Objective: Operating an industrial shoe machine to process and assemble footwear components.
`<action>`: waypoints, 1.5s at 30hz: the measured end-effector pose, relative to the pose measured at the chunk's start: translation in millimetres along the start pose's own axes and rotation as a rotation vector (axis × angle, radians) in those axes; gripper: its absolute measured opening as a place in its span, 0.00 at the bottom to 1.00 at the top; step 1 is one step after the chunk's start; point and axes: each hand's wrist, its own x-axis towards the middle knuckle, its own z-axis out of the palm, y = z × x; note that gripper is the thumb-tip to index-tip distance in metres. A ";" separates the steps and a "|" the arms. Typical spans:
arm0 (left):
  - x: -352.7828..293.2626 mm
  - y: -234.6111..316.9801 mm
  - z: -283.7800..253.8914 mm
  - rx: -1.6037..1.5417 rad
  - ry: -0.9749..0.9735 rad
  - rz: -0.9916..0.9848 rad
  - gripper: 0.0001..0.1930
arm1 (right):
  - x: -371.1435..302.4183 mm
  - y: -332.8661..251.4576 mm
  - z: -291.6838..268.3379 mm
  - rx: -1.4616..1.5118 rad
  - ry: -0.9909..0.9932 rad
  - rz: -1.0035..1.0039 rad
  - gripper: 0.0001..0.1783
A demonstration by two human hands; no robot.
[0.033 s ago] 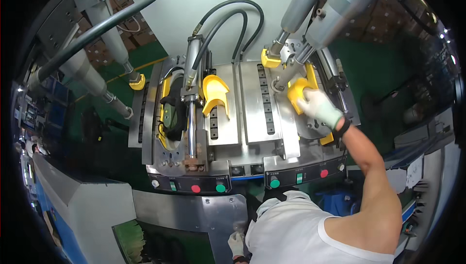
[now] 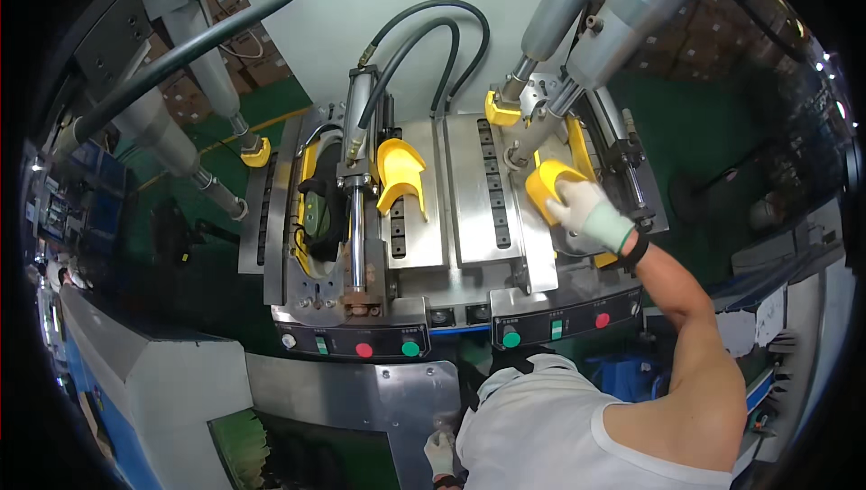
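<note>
My right hand [image 2: 585,210], in a white glove, grips a curved yellow plastic piece [image 2: 541,185] above the right-hand station of the machine. A silver press rod [image 2: 541,137] stands just behind that piece. Low in the picture, my gloved left hand [image 2: 439,454] is curled beside the steel front panel [image 2: 352,391]; anything inside its fingers is hidden. Another curved yellow piece [image 2: 401,170] lies on the metal plate left of the middle. In the left station sits a dark shoe-like item with a green part [image 2: 316,215], between yellow pads.
Press arms with yellow tips [image 2: 256,153] reach in from both upper sides. A steel cylinder [image 2: 358,228] stands by the left station, with black hoses [image 2: 442,17] arching behind. Along the front run panels with green [image 2: 511,339] and red buttons [image 2: 363,350].
My right hand has shifted slightly left and toward me, bringing the yellow piece with it and tilting it. My left hand stays where it was.
</note>
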 end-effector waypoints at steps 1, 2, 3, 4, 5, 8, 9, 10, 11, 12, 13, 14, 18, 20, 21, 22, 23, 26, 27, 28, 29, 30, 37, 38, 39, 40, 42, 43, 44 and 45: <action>9.4 -12.3 -2.2 0.086 -0.008 0.054 0.13 | -15.5 -18.9 2.5 0.025 -0.008 -0.063 0.23; 17.4 -26.8 -3.8 0.174 -0.008 0.104 0.13 | -23.6 -35.9 5.8 0.055 -0.022 -0.130 0.23; 21.7 -32.8 -4.3 0.098 -0.042 0.066 0.12 | -22.1 -50.8 11.4 0.032 0.002 -0.183 0.22; 22.3 -34.9 -6.5 0.102 -0.049 0.070 0.12 | -15.2 -64.4 20.1 0.009 0.025 -0.237 0.21; 21.2 -32.1 -7.2 0.004 -0.070 -0.003 0.12 | -2.7 -78.7 29.4 0.002 0.028 -0.216 0.20; 25.0 -22.3 -16.1 -0.047 -0.076 -0.048 0.12 | 46.4 -69.6 82.0 -0.028 0.081 -0.254 0.18; 25.1 -23.3 -19.7 -0.018 -0.042 -0.040 0.11 | 57.4 -74.0 86.8 -0.076 0.050 -0.231 0.16; 24.1 -25.8 -24.1 -0.031 -0.020 -0.053 0.11 | 66.4 -84.0 84.2 -0.092 0.098 -0.257 0.16; 25.5 -28.2 -28.8 -0.064 0.026 0.010 0.13 | 67.3 -85.9 79.0 -0.066 0.174 -0.306 0.16; 30.5 -25.5 -32.6 -0.082 0.051 0.083 0.15 | 81.1 -54.6 96.5 -0.155 0.132 -0.207 0.16; 31.5 -27.8 -36.6 -0.001 0.056 0.172 0.14 | 80.1 -63.7 87.0 -0.212 0.148 -0.270 0.16; 34.9 -30.1 -42.1 0.088 0.052 0.254 0.13 | 78.3 -65.5 72.7 -0.321 -0.028 -0.266 0.17; 22.7 -17.9 -45.5 -0.085 -0.004 0.093 0.12 | 18.6 -87.8 29.9 -0.133 0.080 -0.098 0.23; 13.1 -31.0 -42.7 -0.220 0.010 -0.030 0.11 | -41.4 -97.8 26.0 0.169 0.242 -0.230 0.23; 17.7 -48.0 -45.4 -0.258 0.000 -0.084 0.11 | -75.2 -105.5 23.9 0.262 0.142 -0.174 0.22; 13.1 -58.6 -45.6 -0.240 -0.035 -0.094 0.11 | -113.2 -107.3 26.9 0.356 0.046 -0.114 0.23; 12.6 -62.3 -46.5 -0.184 -0.117 -0.108 0.11 | -152.2 -101.8 41.2 0.366 -0.012 -0.063 0.22; 19.6 -33.5 -41.8 -0.010 -0.271 -0.059 0.11 | -265.3 -66.9 87.4 0.294 -0.293 0.112 0.26; 20.8 -14.8 -40.7 0.108 -0.308 0.027 0.11 | -298.2 -53.6 110.3 0.208 -0.297 0.115 0.29; 23.9 -3.1 -37.5 0.218 -0.325 0.110 0.13 | -320.1 -43.0 132.4 0.129 -0.312 0.105 0.33; 37.2 -16.4 -40.8 0.179 -0.330 0.086 0.13 | -331.2 -38.7 142.3 0.112 -0.393 0.190 0.40; 47.7 -22.0 -46.8 0.199 -0.338 0.102 0.13 | -334.0 -34.9 146.6 0.125 -0.377 0.207 0.40; 93.2 24.4 -38.1 0.291 -0.248 0.234 0.16 | -321.9 21.2 138.8 0.018 -0.161 0.417 0.38; 110.6 0.5 -56.4 0.439 -0.139 0.334 0.19 | -313.1 20.5 146.2 0.049 -0.205 0.372 0.38; 112.5 4.1 -49.5 0.373 -0.158 0.286 0.19 | -313.0 21.5 146.3 0.040 -0.232 0.382 0.37; 106.1 5.7 -43.2 0.307 -0.175 0.237 0.19 | -313.6 19.4 141.5 0.033 -0.260 0.390 0.36; 99.2 14.7 -33.2 0.474 -0.161 0.284 0.18 | -316.3 33.7 142.5 0.122 -0.220 0.397 0.35; 92.3 16.6 -30.4 0.465 -0.178 0.296 0.18 | -316.3 34.7 138.4 0.124 -0.200 0.384 0.34; 85.4 18.1 -27.8 0.456 -0.195 0.308 0.18 | -317.1 34.3 134.3 0.159 -0.169 0.375 0.34; 80.3 21.8 -23.7 0.453 -0.185 0.319 0.18 | -318.9 33.9 129.4 0.179 -0.159 0.376 0.33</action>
